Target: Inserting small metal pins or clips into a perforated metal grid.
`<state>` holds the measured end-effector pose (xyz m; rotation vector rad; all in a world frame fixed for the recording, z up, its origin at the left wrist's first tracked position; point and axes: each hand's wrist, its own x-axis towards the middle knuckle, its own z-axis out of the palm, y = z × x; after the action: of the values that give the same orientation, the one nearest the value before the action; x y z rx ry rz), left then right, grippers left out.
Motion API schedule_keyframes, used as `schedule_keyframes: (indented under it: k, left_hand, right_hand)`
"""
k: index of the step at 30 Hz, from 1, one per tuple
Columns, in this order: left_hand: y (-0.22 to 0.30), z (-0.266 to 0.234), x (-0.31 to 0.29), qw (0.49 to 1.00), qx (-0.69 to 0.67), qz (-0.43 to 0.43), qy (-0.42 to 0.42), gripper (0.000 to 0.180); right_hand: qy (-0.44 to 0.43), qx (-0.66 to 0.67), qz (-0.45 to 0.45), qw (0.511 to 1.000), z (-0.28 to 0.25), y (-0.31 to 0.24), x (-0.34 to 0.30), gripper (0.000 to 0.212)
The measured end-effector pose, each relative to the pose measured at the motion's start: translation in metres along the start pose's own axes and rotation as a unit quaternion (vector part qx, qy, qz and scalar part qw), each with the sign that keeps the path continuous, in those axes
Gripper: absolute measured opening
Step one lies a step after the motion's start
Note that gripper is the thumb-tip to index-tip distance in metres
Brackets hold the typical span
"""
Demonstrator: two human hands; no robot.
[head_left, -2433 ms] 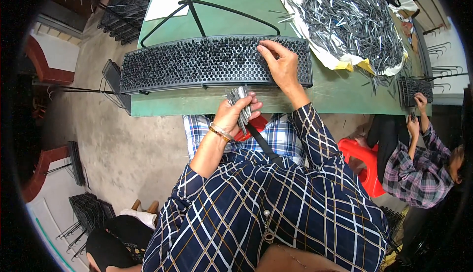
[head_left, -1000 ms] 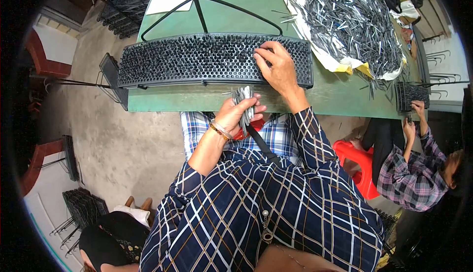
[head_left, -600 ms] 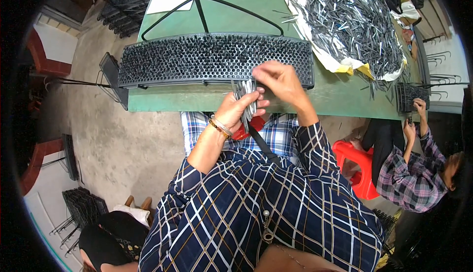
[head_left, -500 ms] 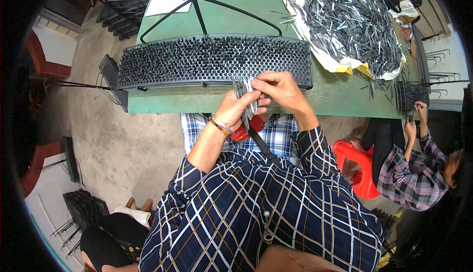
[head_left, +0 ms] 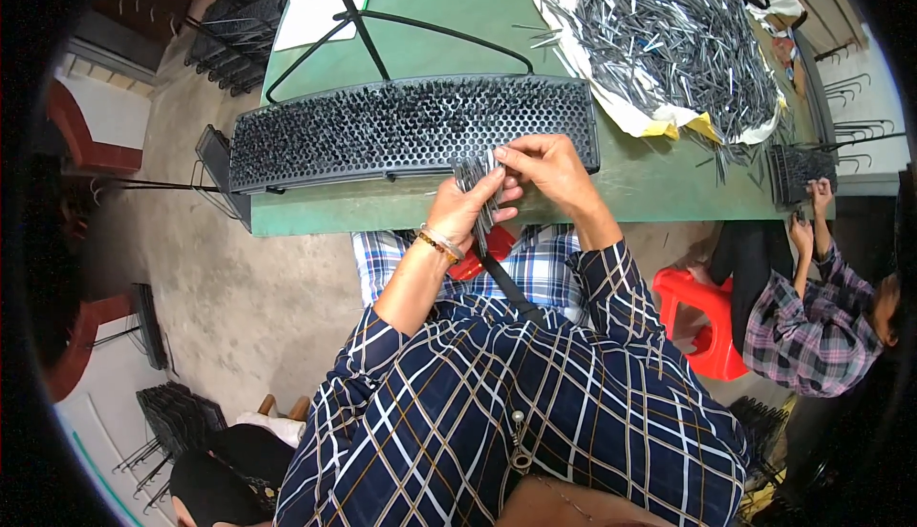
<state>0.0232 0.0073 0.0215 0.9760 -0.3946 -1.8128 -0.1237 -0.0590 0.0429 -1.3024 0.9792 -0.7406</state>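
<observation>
My left hand [head_left: 456, 210] is closed round a bundle of thin dark and silvery strips [head_left: 470, 176], held just in front of a long black perforated rack [head_left: 411, 131]. The fingers of my right hand [head_left: 551, 172] pinch at the top of that bundle; whether a single strip is between them is too small to tell. Rows of small holes cover the rack's face. Dark pieces fill many holes on its left and middle, while the right part shows more open holes. A black metal rod frame [head_left: 358, 16] rises behind it.
A heap of loose strips [head_left: 669, 45] lies on white sacking at the right of the green table [head_left: 458, 40]. Papers [head_left: 320, 7] lie at the far left. A co-worker [head_left: 812, 326] sits at right by a red stool [head_left: 702, 322]. More racks [head_left: 239, 26] stand on the floor.
The view has shifted slightly, so the rack and table appear a little lower and further left. My hands keep nearly the same hold, with the right fingers still at the bundle's top.
</observation>
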Motion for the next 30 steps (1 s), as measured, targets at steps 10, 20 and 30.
schedule_keyframes:
  k: [10, 20, 30]
  left_hand:
    - [0.002, -0.001, 0.001, 1.0, -0.001, 0.0, 0.002, 0.021]
    - [-0.006, 0.003, 0.002, 0.999, -0.008, -0.035, 0.006, 0.024]
    - [-0.009, -0.004, 0.0, 0.999, -0.017, -0.045, 0.017, 0.024]
  right_hand:
    - [0.041, -0.024, -0.017, 0.999, -0.005, -0.004, 0.007, 0.022]
    - [0.235, -0.074, -0.219, 0.944, -0.003, -0.002, 0.047, 0.019]
    - [0.213, -0.274, -0.341, 0.874, 0.006, 0.003, 0.051, 0.014]
